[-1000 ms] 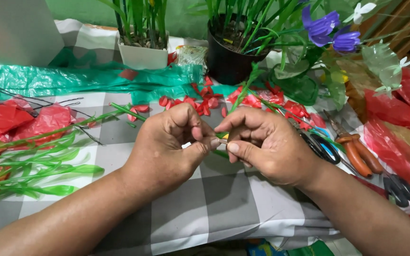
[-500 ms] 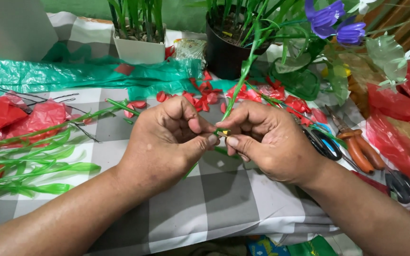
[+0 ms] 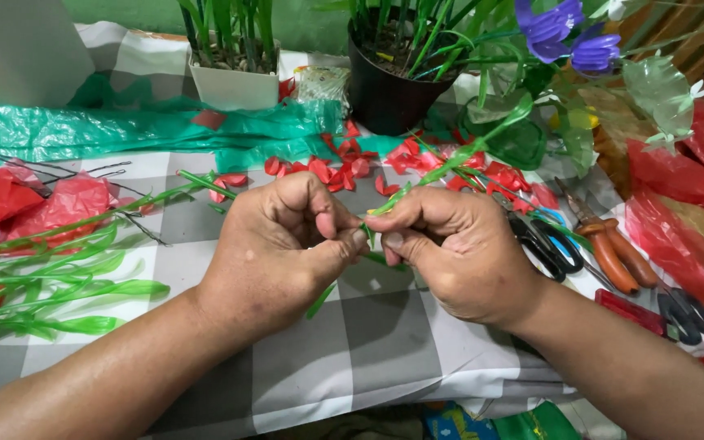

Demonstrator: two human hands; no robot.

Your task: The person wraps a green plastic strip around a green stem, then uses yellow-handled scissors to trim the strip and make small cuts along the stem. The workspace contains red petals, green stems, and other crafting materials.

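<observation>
Both hands are meeting over the middle of the checked table (image 3: 417, 342), and between them a thin green stem (image 3: 450, 163) is being worked. The left hand (image 3: 279, 253) is pinching narrow, thumb pressed to forefinger on the near end of the stem; the right hand (image 3: 450, 253) is closing on the same spot from the other side, fingertips nearly touching the left's. From that pinch the stem is running up toward one o'clock, carrying a long green leaf, and a short green tail is poking out below the left palm toward six o'clock.

As for progress, I'd judge this one stem to be partway: it is already wrapped green and has a leaf on it, but no bloom is showing at the pinched end, and I cannot tell exactly what the fingertips are fixing there. A scatter of red petals (image 3: 327, 169) is lying loose at twelve o'clock, just beyond the hands, so plenty seems left to assemble. At nine o'clock a bundle of finished green leaf stems (image 3: 50, 281) is lying beside crumpled red plastic (image 3: 34, 204), with a few bare dark wires (image 3: 50, 173) behind them. At three o'clock, scissors (image 3: 543, 244) and orange-handled pliers (image 3: 613, 257) are resting untouched. Farther back, a black pot (image 3: 389, 94) and a white pot (image 3: 234, 85) are holding green stalks, and purple flowers (image 3: 568, 37) are standing at one o'clock, looking complete.
</observation>
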